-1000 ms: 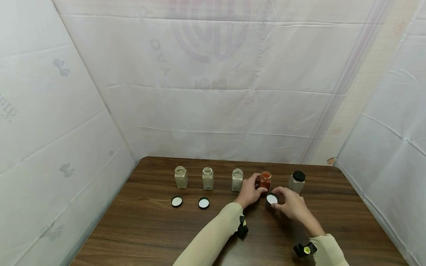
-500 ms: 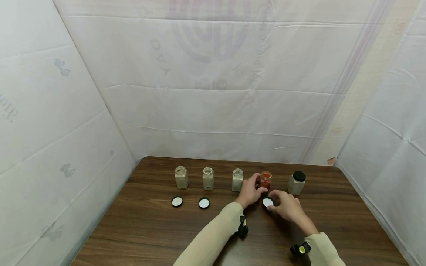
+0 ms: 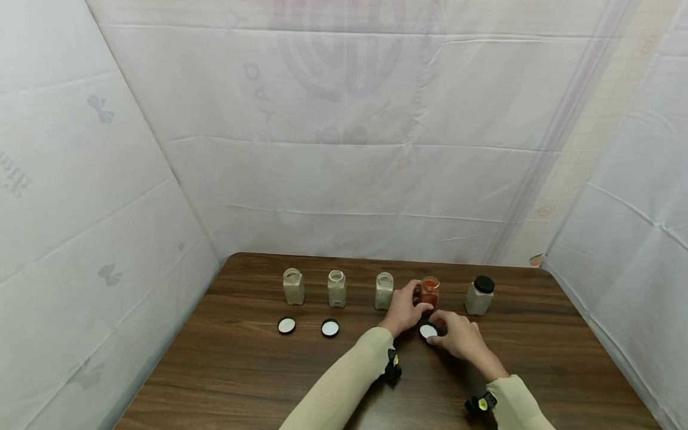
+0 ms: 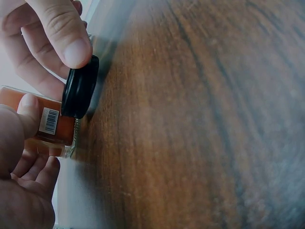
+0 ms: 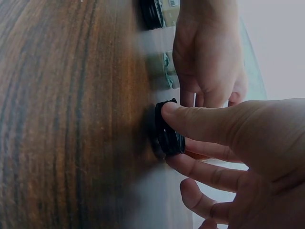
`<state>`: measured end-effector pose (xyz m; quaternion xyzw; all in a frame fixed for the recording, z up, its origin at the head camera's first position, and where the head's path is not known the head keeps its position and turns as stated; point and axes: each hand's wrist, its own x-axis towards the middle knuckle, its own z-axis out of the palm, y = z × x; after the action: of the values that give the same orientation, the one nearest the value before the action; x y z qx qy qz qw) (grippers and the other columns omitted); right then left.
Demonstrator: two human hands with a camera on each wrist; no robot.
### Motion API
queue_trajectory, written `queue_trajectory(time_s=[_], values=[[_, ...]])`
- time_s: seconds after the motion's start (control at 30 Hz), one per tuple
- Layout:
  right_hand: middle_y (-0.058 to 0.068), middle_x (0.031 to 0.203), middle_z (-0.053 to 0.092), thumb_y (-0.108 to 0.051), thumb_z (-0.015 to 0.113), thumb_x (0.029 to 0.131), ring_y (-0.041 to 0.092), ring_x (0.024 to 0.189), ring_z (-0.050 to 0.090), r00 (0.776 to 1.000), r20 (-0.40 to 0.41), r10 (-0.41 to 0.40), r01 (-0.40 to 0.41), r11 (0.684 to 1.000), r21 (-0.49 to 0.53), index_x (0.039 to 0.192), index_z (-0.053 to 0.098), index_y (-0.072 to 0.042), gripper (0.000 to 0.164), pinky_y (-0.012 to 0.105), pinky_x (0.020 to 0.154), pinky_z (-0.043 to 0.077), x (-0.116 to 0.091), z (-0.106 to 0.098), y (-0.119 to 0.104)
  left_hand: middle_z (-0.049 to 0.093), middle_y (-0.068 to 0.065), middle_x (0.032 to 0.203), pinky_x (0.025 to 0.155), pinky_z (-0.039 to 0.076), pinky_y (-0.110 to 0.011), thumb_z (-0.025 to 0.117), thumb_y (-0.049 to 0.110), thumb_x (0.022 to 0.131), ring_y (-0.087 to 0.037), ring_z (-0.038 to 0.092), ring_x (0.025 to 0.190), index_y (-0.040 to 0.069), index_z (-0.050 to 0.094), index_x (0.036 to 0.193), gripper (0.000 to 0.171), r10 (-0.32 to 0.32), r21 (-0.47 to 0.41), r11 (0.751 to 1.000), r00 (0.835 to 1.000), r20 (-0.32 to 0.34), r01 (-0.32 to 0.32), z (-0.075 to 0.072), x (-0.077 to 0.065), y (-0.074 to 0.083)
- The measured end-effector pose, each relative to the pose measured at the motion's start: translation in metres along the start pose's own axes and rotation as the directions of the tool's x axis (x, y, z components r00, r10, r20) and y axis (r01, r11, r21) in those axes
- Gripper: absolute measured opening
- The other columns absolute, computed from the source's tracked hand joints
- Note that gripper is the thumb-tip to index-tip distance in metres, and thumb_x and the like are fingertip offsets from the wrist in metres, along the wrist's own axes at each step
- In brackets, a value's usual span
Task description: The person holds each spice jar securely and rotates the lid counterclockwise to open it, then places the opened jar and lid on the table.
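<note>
On the brown table [image 3: 258, 370] stands an open jar of red powder [image 3: 429, 291], fourth in a row of jars. My left hand [image 3: 416, 302] grips it from the left, and in the left wrist view the thumb lies on the jar [image 4: 52, 126] by its barcode. Just in front of it, my right hand [image 3: 433, 334] pinches a black lid with a white liner [image 3: 428, 330]. The right wrist view shows the thumb on that lid's [image 5: 167, 128] rim. The lid [image 4: 80, 87] sits low at the tabletop, slightly tilted.
Left of the red jar stand three open jars of pale powder [image 3: 293, 286] [image 3: 336, 288] [image 3: 384, 291]. Two loose lids [image 3: 286, 325] [image 3: 329, 327] lie in front of the two leftmost jars. A jar with a black cap [image 3: 479, 295] stands at the right. White sheets wall in the table.
My right hand has slid the lid a little left and toward me. The left hand has stayed on the red jar.
</note>
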<state>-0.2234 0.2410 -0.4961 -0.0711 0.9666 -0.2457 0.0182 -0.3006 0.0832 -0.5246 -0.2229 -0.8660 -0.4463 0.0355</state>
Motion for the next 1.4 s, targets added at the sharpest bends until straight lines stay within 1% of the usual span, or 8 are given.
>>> queue_trajectory(time_s=[0.27, 0.4, 0.6, 0.73, 1.13, 1.4], values=[[0.001, 0.100, 0.072, -0.024, 0.090, 0.080, 0.027, 0.095, 0.068, 1.000, -0.004, 0.007, -0.007, 1.000, -0.003, 0.109, 0.073, -0.014, 0.035, 0.055, 0.081, 0.043, -0.0001, 0.0029, -0.0010, 0.074, -0.002, 0.118, 0.090, 0.055, -0.024, 0.078, 0.023, 0.094, -0.011, 0.069, 0.107, 0.012, 0.059, 0.136, 0.047, -0.001, 0.000, 1.000, 1.000, -0.005, 0.001, -0.0005, -0.0005, 0.0016], [0.001, 0.101, 0.072, -0.023, 0.089, 0.080, 0.027, 0.096, 0.068, 1.000, -0.003, 0.011, -0.011, 1.000, 0.000, 0.110, 0.073, -0.014, 0.035, 0.055, 0.080, 0.043, 0.0008, 0.0052, 0.0000, 0.073, -0.002, 0.118, 0.090, 0.055, -0.025, 0.078, 0.023, 0.094, -0.011, 0.069, 0.107, 0.012, 0.059, 0.135, 0.047, -0.008, 0.007, 1.000, 1.000, -0.007, 0.008, -0.0001, -0.0008, 0.0017], [0.001, 0.102, 0.072, -0.023, 0.089, 0.081, 0.026, 0.096, 0.068, 1.000, 0.003, 0.015, -0.015, 1.000, 0.001, 0.111, 0.073, -0.013, 0.035, 0.053, 0.078, 0.043, 0.0008, 0.0058, -0.0003, 0.073, -0.002, 0.119, 0.089, 0.055, -0.025, 0.078, 0.024, 0.094, -0.012, 0.069, 0.106, 0.011, 0.059, 0.136, 0.048, -0.001, 0.022, 1.000, 1.000, -0.006, 0.001, 0.0002, -0.0015, 0.0020], [0.002, 0.102, 0.072, -0.024, 0.088, 0.082, 0.027, 0.097, 0.068, 1.000, 0.004, 0.018, -0.018, 1.000, 0.006, 0.111, 0.073, -0.013, 0.035, 0.052, 0.078, 0.042, 0.0005, 0.0057, -0.0013, 0.073, -0.003, 0.120, 0.091, 0.055, -0.025, 0.078, 0.023, 0.094, -0.012, 0.069, 0.108, 0.011, 0.059, 0.136, 0.048, -0.007, 0.013, 1.000, 1.000, -0.006, 0.007, 0.0004, -0.0014, 0.0024], [0.001, 0.102, 0.071, -0.024, 0.088, 0.082, 0.027, 0.098, 0.067, 1.000, 0.001, 0.009, -0.009, 1.000, 0.005, 0.112, 0.072, -0.013, 0.036, 0.055, 0.079, 0.044, 0.0001, 0.0063, 0.0003, 0.074, -0.003, 0.117, 0.089, 0.056, -0.026, 0.079, 0.023, 0.093, -0.012, 0.070, 0.106, 0.011, 0.059, 0.135, 0.047, -0.015, 0.008, 1.000, 1.000, -0.012, 0.015, 0.0001, -0.0017, 0.0046], [0.000, 0.101, 0.070, -0.024, 0.089, 0.081, 0.025, 0.097, 0.067, 1.000, -0.001, 0.021, -0.021, 1.000, 0.005, 0.111, 0.072, -0.015, 0.035, 0.054, 0.079, 0.044, -0.0005, 0.0070, 0.0003, 0.073, -0.003, 0.117, 0.089, 0.056, -0.026, 0.078, 0.022, 0.094, -0.012, 0.069, 0.106, 0.011, 0.058, 0.135, 0.047, -0.028, 0.009, 1.000, 1.000, -0.010, 0.028, 0.0005, -0.0021, 0.0054]])
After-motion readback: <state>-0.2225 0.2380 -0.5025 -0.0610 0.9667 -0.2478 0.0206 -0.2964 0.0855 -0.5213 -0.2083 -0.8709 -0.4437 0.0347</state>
